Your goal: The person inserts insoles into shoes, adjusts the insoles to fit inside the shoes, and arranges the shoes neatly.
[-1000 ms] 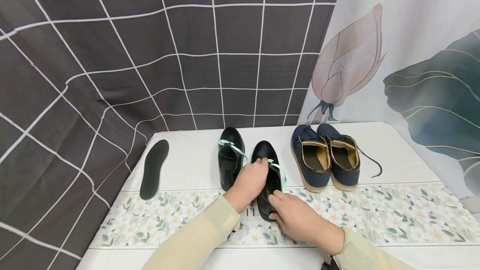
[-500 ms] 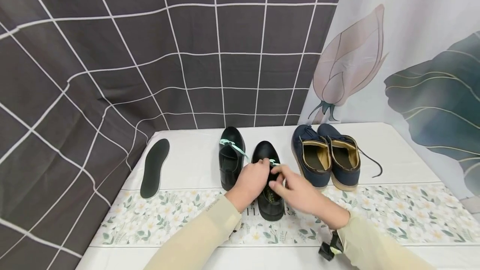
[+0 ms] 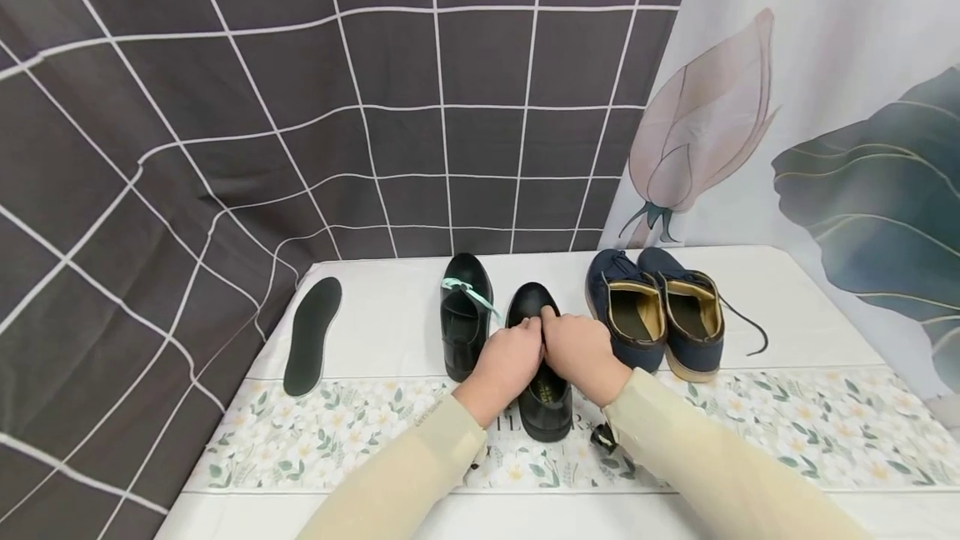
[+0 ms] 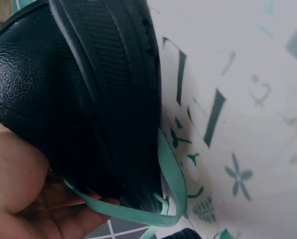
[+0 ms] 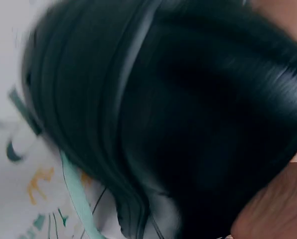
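A black leather shoe point(image 3: 546, 419) stands with its toe pointing away from me, in the middle of the table. My left hand point(image 3: 501, 367) grips the left side of its opening near the lacing. From the right, my right hand point(image 3: 581, 350) grips the opposite side, both thumbs close together over the tongue. Gold print shows on the inside of the heel. In the left wrist view, a mint-green lace point(image 4: 133, 214) loops over my curled fingers beside the shoe. The right wrist view shows the lace point(image 5: 76, 191) hanging along the sole. My hands hide the lacing from above.
Just left stands the matching black shoe point(image 3: 459, 348), its mint lace tied. A dark insole point(image 3: 312, 336) lies at the far left. Two navy shoes point(image 3: 637, 346) stand to the right, one with a loose dark lace. Behind the table hangs a dark grid-patterned cloth point(image 3: 480, 140).
My right hand has left the heel of the shoe and moved forward to the lacing, beside my left hand. The heel has straightened slightly. My left hand has stayed in place.
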Available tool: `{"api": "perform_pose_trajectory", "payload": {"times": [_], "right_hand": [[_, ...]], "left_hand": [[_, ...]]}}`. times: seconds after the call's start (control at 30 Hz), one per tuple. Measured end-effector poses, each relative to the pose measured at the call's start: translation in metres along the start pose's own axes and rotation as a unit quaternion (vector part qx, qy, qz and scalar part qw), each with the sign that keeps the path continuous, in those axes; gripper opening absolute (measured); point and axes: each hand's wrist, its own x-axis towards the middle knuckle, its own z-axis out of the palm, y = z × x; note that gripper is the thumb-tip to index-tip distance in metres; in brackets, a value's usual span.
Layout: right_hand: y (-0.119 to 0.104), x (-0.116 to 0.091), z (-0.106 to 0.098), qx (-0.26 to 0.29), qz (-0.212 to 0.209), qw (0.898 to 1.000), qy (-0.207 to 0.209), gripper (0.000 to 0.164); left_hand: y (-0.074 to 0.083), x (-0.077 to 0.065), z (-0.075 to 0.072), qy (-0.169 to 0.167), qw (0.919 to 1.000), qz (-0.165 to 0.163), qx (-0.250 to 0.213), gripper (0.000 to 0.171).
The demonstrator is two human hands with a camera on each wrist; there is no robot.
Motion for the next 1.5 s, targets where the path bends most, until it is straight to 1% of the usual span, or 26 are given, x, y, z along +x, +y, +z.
{"api": "perform_pose_trajectory", "payload": {"times": [0.07, 0.17, 0.27, 0.37, 0.53, 0.63, 0.77, 0.87, 0.93, 0.97, 1.03, 1.1, 1.17, 1.2, 1.27, 1.3, 1.37, 1.43, 1.5], "right_hand": [[0.000, 0.002, 0.001, -0.008, -0.001, 1.000, 0.011, 0.033], [0.002, 0.002, 0.002, -0.015, -0.003, 1.000, 0.015, 0.029], [0.004, 0.000, 0.002, -0.004, -0.006, 1.000, 0.009, 0.031], [0.005, -0.001, 0.004, 0.012, -0.018, 1.000, 0.008, 0.037], [0.012, -0.001, 0.008, 0.036, -0.052, 0.998, 0.010, 0.040], [0.019, 0.000, 0.008, 0.060, -0.070, 0.996, -0.010, 0.045], [0.027, 0.003, 0.006, 0.099, -0.083, 0.990, -0.054, 0.047], [0.029, 0.004, 0.005, 0.124, -0.084, 0.986, -0.074, 0.047], [0.028, 0.005, 0.005, 0.133, -0.079, 0.985, -0.078, 0.046], [0.028, 0.005, 0.005, 0.134, -0.077, 0.985, -0.078, 0.046], [0.026, 0.005, 0.006, 0.134, -0.066, 0.986, -0.079, 0.046], [0.024, 0.006, 0.008, 0.133, -0.058, 0.986, -0.079, 0.046], [0.023, 0.007, 0.008, 0.132, -0.053, 0.987, -0.078, 0.046], [0.022, 0.007, 0.008, 0.134, -0.050, 0.987, -0.079, 0.046], [0.022, 0.008, 0.009, 0.136, -0.050, 0.986, -0.080, 0.045], [0.022, 0.007, 0.008, 0.137, -0.050, 0.986, -0.081, 0.046], [0.022, 0.007, 0.008, 0.140, -0.047, 0.985, -0.085, 0.045], [0.022, 0.006, 0.008, 0.141, -0.046, 0.985, -0.086, 0.044], [0.023, 0.006, 0.008, 0.143, -0.046, 0.985, -0.084, 0.043]], "left_hand": [[0.000, 0.002, 0.001, -0.003, 0.9998, -0.002, -0.017, 0.029], [0.000, 0.004, -0.001, -0.012, 0.9994, 0.000, -0.032, 0.028], [0.001, 0.005, -0.004, -0.020, 0.9988, -0.010, -0.043, 0.033], [0.003, 0.004, -0.006, -0.023, 0.9989, -0.022, -0.034, 0.037], [0.006, 0.000, -0.006, -0.011, 0.9995, -0.028, 0.004, 0.035], [0.006, -0.001, -0.004, -0.004, 0.9993, -0.035, 0.008, 0.037], [0.004, -0.002, -0.003, -0.002, 0.9991, -0.041, -0.007, 0.040], [0.002, -0.003, -0.003, -0.017, 0.9987, -0.041, -0.023, 0.041], [-0.001, -0.003, -0.003, -0.031, 0.9972, -0.045, -0.050, 0.042], [-0.002, -0.004, -0.004, -0.041, 0.9955, -0.049, -0.070, 0.043], [-0.007, -0.006, -0.005, -0.065, 0.9881, -0.061, -0.125, 0.045], [-0.012, -0.009, -0.007, -0.088, 0.9747, -0.078, -0.190, 0.048], [-0.018, -0.014, -0.009, -0.102, 0.9587, -0.093, -0.249, 0.050], [-0.020, -0.017, -0.010, -0.107, 0.9513, -0.099, -0.272, 0.050], [-0.026, -0.024, -0.011, -0.110, 0.9399, -0.109, -0.304, 0.051], [-0.028, -0.028, -0.011, -0.109, 0.9365, -0.111, -0.314, 0.051], [-0.032, -0.035, -0.011, -0.104, 0.9326, -0.113, -0.326, 0.050], [-0.036, -0.041, -0.012, -0.098, 0.9318, -0.110, -0.332, 0.050], [-0.040, -0.046, -0.014, -0.085, 0.9333, -0.101, -0.334, 0.048]]}}
